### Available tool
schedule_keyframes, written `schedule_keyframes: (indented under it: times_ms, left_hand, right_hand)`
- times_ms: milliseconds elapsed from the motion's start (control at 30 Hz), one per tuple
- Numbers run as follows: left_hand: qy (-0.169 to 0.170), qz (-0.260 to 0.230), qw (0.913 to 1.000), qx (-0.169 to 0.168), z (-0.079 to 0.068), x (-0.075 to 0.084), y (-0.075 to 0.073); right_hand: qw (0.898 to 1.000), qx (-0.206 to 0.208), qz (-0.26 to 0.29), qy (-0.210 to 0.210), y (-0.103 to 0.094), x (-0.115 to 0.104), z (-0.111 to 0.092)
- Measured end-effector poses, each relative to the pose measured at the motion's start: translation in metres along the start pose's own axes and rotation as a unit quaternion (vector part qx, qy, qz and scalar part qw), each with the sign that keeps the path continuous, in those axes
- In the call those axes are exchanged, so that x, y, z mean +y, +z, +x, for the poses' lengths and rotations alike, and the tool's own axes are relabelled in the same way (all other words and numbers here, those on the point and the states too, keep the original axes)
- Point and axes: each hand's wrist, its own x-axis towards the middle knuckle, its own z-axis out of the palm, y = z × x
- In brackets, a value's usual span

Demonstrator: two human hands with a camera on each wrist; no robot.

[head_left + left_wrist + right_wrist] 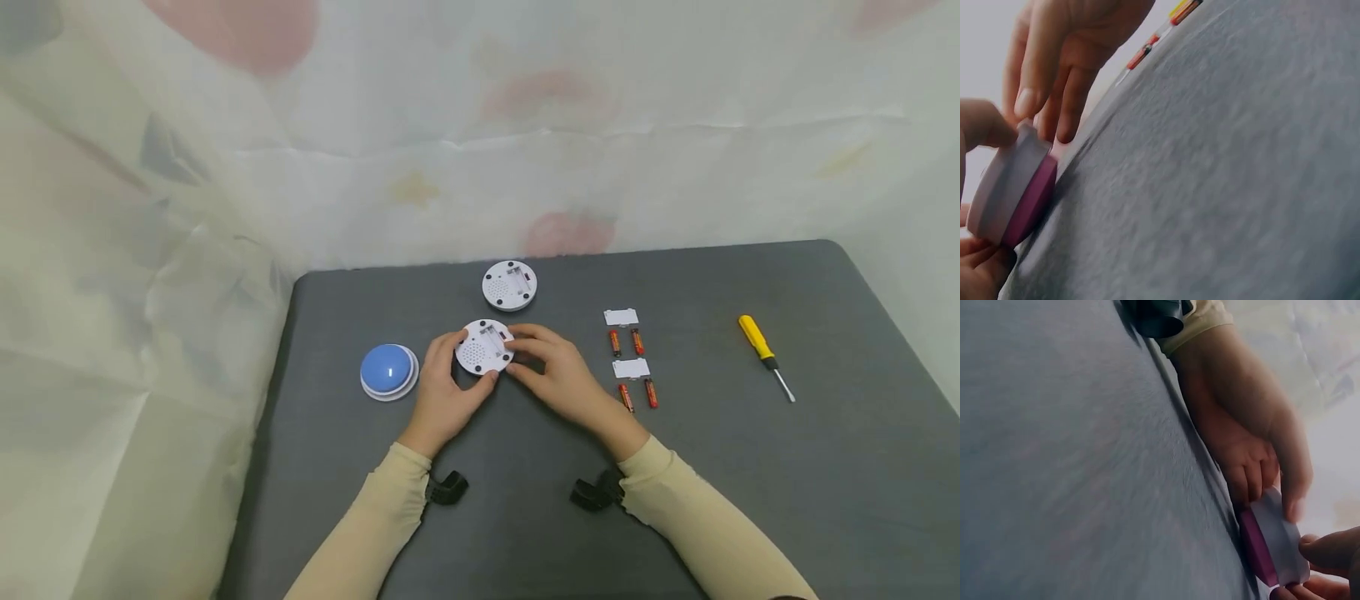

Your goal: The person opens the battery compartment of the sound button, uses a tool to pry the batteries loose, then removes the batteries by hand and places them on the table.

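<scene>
Both my left hand (444, 379) and right hand (558, 377) grip one disc (482, 347) | from it: twin (508, 286), 1 o'clock | button (387, 372), 9 o'clock

The far disc (498, 289) lies near the back edge of the table (720, 492), with the near disc (472, 355) before it and slightly left. The button (387, 369) sits left of the near disc. Right of both discs, running from back to front, come the back cover (621, 317), two back batteries (615, 342), the front cover (632, 368) and two front batteries (651, 393). The screwdriver (757, 339) lies farthest right, tip toward the front.
</scene>
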Motion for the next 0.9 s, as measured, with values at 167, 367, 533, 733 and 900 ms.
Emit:
schedule_keyframes:
  times_ms: [167, 367, 533, 733, 900]
  left_hand:
    - [-0.020, 0.008, 0.9988, 0.045, 0.004, -0.004, -0.002]
    - [-0.033, 0.015, 0.9972, 0.065, 0.006, -0.009, -0.003]
    - [-0.039, 0.011, 0.9973, 0.060, 0.007, -0.010, -0.005]
    - [-0.033, 0.016, 0.9966, 0.074, 0.004, -0.006, -0.006]
    - [-0.006, 0.010, 0.9944, 0.105, 0.000, 0.002, -0.009]
  right_hand:
    - [1.000, 0.006, 0.013, 0.008, 0.018, -0.003, 0.019]
    - [1.000, 0.020, -0.003, 0.010, 0.030, -0.005, 0.034]
    - [1.000, 0.024, -0.009, 0.013, 0.032, -0.006, 0.036]
    - [0.998, 0.042, -0.038, -0.013, 0.032, -0.011, 0.033]
    - [0.996, 0.076, -0.030, -0.042, 0.034, -0.019, 0.030]
